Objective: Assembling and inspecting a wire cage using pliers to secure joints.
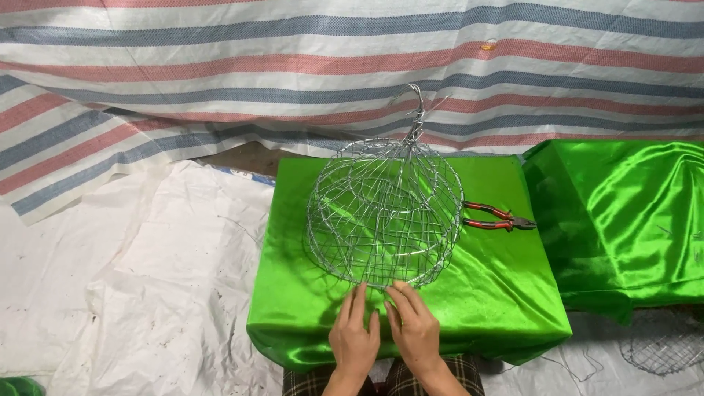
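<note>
no packages, labels, signs, screens visible

Two bare hands show at the bottom of the view, the left hand (353, 339) and the right hand (416, 330), each with the wrist and a short stretch of forearm uncovered. No sleeve, glove, ring, watch or bracelet shows on either one. The fingernails are short and plain. Below the wrists, at the frame's lower edge, lies a dark checked woven garment (400, 380) in brown and green tones with thin pale lines, covering the person's lap
</note>
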